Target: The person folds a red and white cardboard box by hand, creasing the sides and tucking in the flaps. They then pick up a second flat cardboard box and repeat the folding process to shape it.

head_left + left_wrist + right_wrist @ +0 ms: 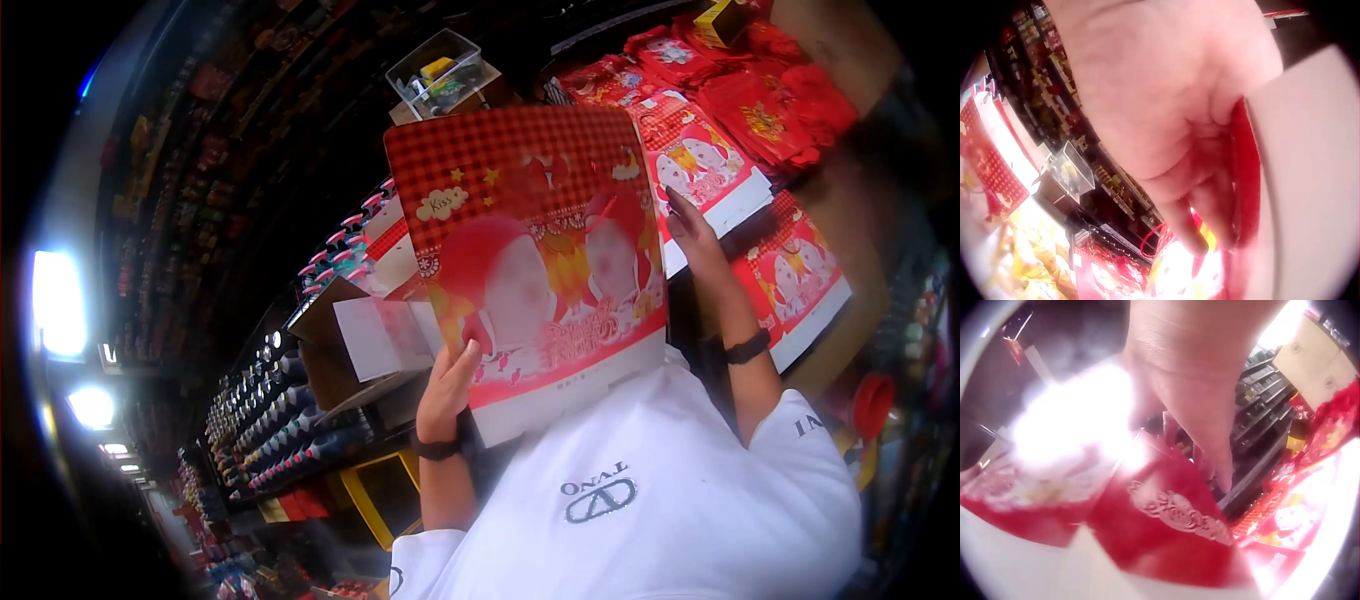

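Observation:
A large red gift bag (pixel 545 330), checked at the top and printed with two cartoon figures, tilts in front of my chest. My left hand (pixel 447 395) grips its left edge, thumb on the printed front; in the left wrist view the palm of that hand (pixel 1166 100) faces the camera, with the fingers along the bag's edge (pixel 1247 175). At the opposite edge is my right hand (pixel 697 245), its fingers pointing upward beside the bag. From the right wrist, that hand (pixel 1191 381) reaches past the red side panel (pixel 1166 512), partly lost in glare.
Matching bags (pixel 700 165) lie at the right, near a pile of red packets (pixel 770 115). A clear plastic box (pixel 435 72) stands behind. An open cardboard box (pixel 345 350) and rows of bottle-like goods (pixel 265 420) are at the left.

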